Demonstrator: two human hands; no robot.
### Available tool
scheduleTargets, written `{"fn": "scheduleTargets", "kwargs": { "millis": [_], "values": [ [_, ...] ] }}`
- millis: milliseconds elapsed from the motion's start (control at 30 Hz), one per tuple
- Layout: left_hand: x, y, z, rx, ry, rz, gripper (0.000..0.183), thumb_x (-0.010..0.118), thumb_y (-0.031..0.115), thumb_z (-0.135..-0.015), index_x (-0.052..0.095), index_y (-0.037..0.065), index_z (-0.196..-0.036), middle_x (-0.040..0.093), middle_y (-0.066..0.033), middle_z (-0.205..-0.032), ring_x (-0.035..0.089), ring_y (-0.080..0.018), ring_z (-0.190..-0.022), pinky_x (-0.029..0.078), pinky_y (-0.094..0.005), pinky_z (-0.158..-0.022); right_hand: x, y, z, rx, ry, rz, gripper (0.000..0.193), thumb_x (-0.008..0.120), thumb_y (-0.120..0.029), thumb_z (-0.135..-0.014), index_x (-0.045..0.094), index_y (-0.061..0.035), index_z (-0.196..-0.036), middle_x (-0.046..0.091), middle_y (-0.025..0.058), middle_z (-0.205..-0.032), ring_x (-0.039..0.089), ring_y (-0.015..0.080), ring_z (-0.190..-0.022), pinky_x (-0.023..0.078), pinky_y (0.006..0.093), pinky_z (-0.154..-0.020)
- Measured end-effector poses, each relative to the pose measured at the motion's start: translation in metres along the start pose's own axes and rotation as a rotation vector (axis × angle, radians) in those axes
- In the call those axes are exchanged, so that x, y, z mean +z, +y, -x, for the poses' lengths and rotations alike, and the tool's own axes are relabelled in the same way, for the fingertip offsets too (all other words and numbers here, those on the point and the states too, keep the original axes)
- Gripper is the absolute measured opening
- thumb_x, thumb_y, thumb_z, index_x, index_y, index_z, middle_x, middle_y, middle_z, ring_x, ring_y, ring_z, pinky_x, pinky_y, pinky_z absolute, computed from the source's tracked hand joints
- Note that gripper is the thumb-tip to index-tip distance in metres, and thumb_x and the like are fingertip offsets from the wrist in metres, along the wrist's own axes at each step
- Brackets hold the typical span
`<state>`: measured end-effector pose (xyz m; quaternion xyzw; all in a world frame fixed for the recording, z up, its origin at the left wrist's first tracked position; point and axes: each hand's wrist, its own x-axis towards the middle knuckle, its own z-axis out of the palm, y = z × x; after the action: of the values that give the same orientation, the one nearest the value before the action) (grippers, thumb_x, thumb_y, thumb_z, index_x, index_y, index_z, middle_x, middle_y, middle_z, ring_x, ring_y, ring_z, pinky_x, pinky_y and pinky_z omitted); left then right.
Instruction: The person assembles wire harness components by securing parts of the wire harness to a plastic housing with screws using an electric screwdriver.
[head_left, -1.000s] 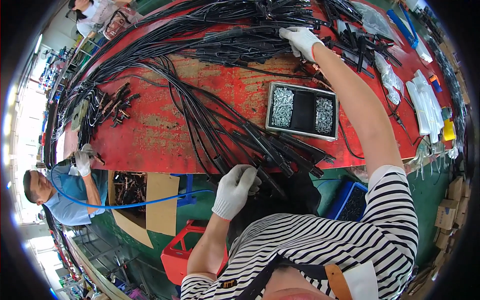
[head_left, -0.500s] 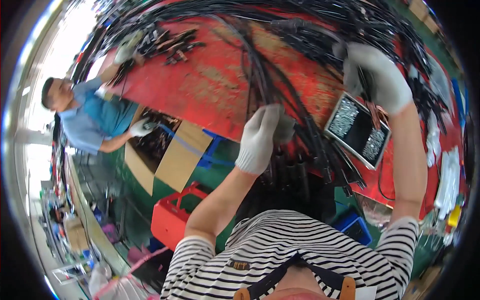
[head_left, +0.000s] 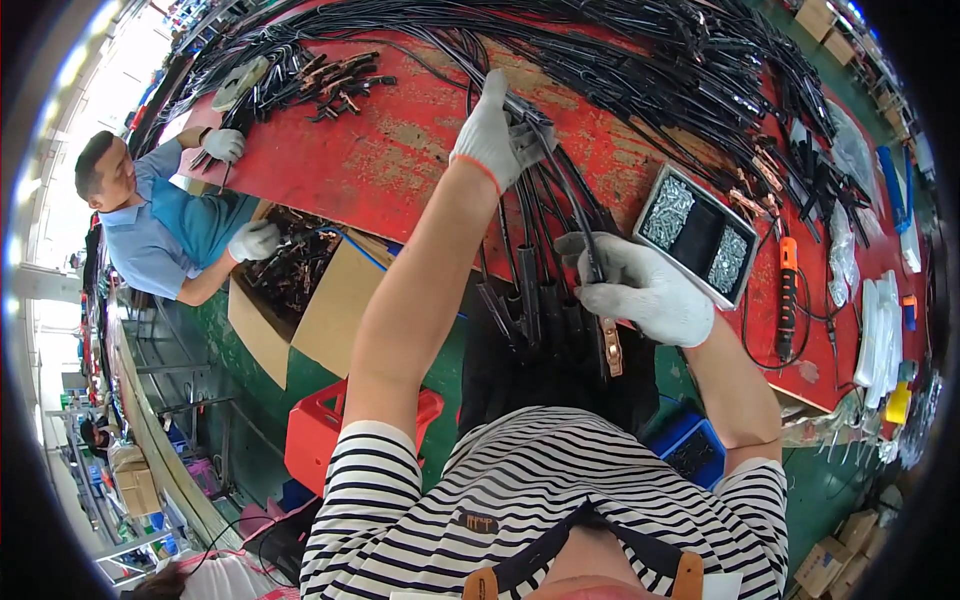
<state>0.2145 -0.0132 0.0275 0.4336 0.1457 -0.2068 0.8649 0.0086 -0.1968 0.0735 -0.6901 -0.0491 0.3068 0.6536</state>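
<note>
My left hand [head_left: 495,140], in a white knit glove, is closed round a bundle of black cables [head_left: 532,215] over the red table. The cables hang toward my lap, with black sleeves [head_left: 530,300] on several of their lower ends. Lower and to the right, my gloved right hand [head_left: 645,290] pinches a single black cable between thumb and fingers. Below those fingers a copper-coloured metal piece [head_left: 611,345] shows at the cable's end, pointing toward me. Part of the cable is hidden by the glove.
A metal tray [head_left: 690,230] of small silvery screws lies right of my hands. Beyond it rests an orange-and-black screwdriver-like tool [head_left: 788,290] with a cord. Long black cables [head_left: 620,60] cover the far table. At left a co-worker [head_left: 170,220] handles cables beside a cardboard box [head_left: 330,310].
My right hand has come from the far right, beyond the screw tray, in toward my lap with the cable and copper piece. My left hand has slid up and away along the bundle.
</note>
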Motion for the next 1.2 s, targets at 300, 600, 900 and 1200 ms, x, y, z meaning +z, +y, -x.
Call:
{"fn": "scheduleTargets", "kwargs": {
  "millis": [300, 600, 900, 1200],
  "values": [
    [-0.027, 0.001, -0.071, -0.142, 0.023, -0.062, 0.017, 0.058, 0.019, -0.105, 0.051, 0.007, -0.095, 0.058, -0.0066, -0.075, 0.048, -0.0118, -0.051, 0.040, -0.0245, -0.040, 0.048, 0.036, 0.023, -0.014, 0.033, -0.336, 0.042, 0.069, -0.018, -0.100, 0.057, 0.0009, -0.136, 0.055, 0.0164, -0.145, 0.067, 0.0208, -0.109, 0.061, 0.0360, -0.087],
    [-0.023, -0.030, -0.035, 0.033, 0.033, 0.082, 0.031, 0.058, 0.034, -0.109, 0.053, 0.011, -0.088, 0.056, -0.0048, -0.075, 0.056, -0.0177, -0.060, 0.050, -0.0297, -0.052, 0.072, 0.109, 0.039, -0.028, 0.466, -1.111, 0.036, 0.063, -0.026, -0.105, 0.060, -0.0058, -0.135, 0.067, 0.0078, -0.092, 0.060, 0.0121, -0.061, 0.044, 0.0233, -0.049],
    [-0.017, -0.120, 0.115, -0.115, 0.080, -0.082, 0.028, 0.068, 0.039, -0.105, 0.066, 0.012, -0.100, 0.068, -0.0027, -0.084, 0.063, -0.0167, -0.066, 0.050, -0.0323, -0.060, 0.051, 0.088, 0.025, -0.105, 0.782, -0.462, 0.035, 0.055, -0.023, -0.108, 0.072, 0.0030, -0.123, 0.058, -0.0008, -0.082, 0.047, 0.0063, -0.072, 0.042, 0.0264, -0.067],
    [-0.014, -0.166, 0.183, 0.063, -0.071, -0.391, 0.035, 0.057, 0.038, -0.110, 0.067, 0.005, -0.117, 0.068, -0.0020, -0.098, 0.065, -0.0139, -0.087, 0.052, -0.0295, -0.080, 0.056, 0.100, 0.012, -0.263, 0.827, -0.528, 0.031, 0.059, -0.017, -0.108, 0.072, 0.0054, -0.124, 0.072, 0.0047, -0.105, 0.060, 0.0083, -0.095, 0.050, 0.0260, -0.089]
  ]
}}
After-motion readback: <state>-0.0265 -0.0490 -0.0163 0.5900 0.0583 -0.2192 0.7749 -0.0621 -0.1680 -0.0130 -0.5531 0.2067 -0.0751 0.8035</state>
